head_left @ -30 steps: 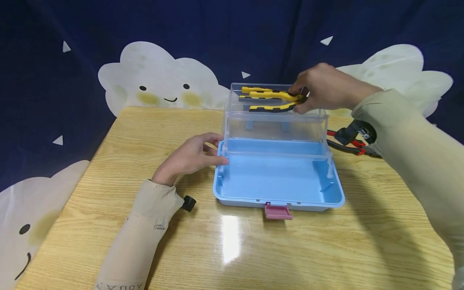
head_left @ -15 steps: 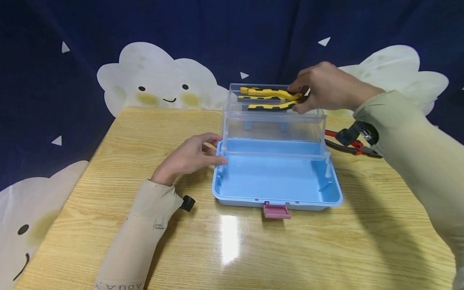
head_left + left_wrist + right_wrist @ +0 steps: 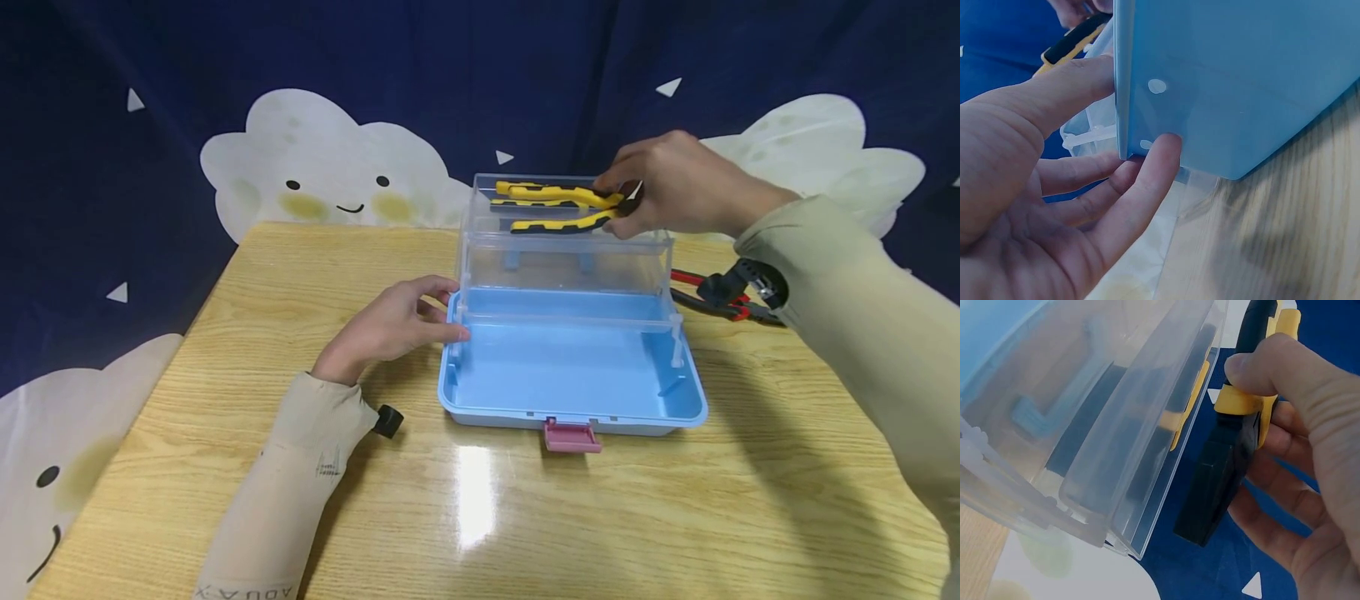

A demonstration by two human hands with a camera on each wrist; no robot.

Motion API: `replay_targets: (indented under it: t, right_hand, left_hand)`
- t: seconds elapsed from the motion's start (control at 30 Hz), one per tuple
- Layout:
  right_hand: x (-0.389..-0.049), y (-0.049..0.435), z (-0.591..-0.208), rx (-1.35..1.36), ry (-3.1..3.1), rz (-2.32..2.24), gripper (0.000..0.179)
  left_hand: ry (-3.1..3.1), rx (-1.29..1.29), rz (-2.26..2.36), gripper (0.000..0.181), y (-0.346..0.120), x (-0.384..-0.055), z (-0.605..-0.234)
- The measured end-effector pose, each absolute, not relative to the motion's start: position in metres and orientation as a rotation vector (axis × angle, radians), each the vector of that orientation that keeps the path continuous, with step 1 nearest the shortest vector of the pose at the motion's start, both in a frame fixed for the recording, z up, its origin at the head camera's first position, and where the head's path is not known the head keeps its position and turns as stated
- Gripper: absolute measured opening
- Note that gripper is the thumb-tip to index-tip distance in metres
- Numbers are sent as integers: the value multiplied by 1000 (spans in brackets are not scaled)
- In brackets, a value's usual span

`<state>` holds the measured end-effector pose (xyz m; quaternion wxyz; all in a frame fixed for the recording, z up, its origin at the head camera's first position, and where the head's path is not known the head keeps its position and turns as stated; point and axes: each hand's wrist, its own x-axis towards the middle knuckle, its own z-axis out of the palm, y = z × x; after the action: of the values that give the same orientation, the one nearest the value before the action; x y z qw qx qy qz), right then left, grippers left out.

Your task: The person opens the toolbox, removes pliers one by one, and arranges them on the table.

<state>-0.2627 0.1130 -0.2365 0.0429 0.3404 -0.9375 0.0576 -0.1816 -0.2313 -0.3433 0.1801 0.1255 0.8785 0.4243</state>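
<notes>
My right hand (image 3: 671, 183) pinches yellow-and-black pliers (image 3: 564, 224) by the neck between thumb and fingers, above the top clear tray (image 3: 480, 237). Their handles point left, spread a little; in the right wrist view the dark pliers head (image 3: 1213, 481) points down, just outside the tray wall. Another yellow-and-black tool (image 3: 1190, 406) lies inside that tray, mostly hidden. My left hand (image 3: 393, 321) grips the left wall of the blue toolbox (image 3: 495, 417), thumb at the inner side of the rim and fingers outside, as the left wrist view (image 3: 1147, 187) shows.
Red-and-black pliers (image 3: 738, 312) lie on the wooden table (image 3: 337, 517) right of the box, partly behind my right wrist. A pink latch (image 3: 572, 436) hangs open at the box front. Behind the table hangs a dark blue cloud-print curtain (image 3: 525, 67).
The pliers in my right hand shift slightly, their upper handle moving a little against the tool behind it. My left hand keeps its place on the box rim.
</notes>
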Motion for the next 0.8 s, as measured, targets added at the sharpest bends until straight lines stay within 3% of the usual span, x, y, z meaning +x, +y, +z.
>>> replay_targets:
  t: [0.8]
  right_hand:
    - [-247,123,-243,1078,-2771,296,41]
  left_hand:
    - [2488,370,1187,74,-237,-182,-346]
